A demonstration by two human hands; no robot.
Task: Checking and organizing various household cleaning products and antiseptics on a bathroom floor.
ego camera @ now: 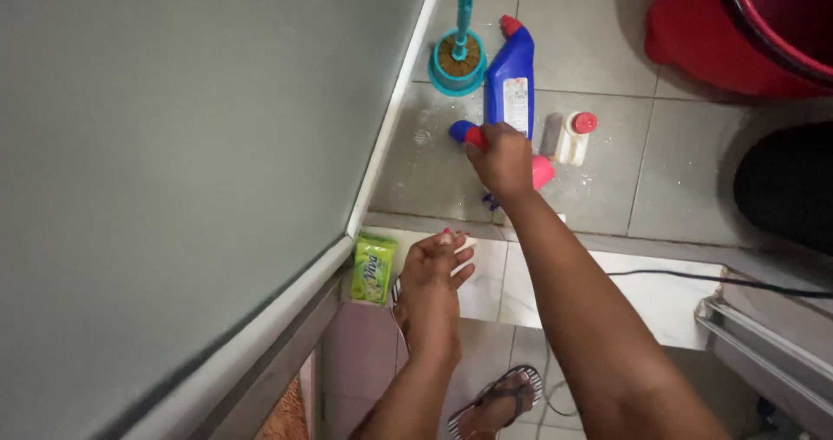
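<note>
My right hand reaches down to the wet grey floor tiles and grips a bottle with a blue body and a red cap; most of it is hidden under my fingers. A pink object shows just behind that hand. A tall blue bottle with a red cap stands right beyond it. My left hand rests on the white tiled step, fingers loosely curled, holding nothing that I can see.
A teal toilet brush in its holder stands by the frosted glass door. A small white bottle with a red cap is to the right. A green packet lies on the step. A red bucket sits far right. A black cable crosses the step.
</note>
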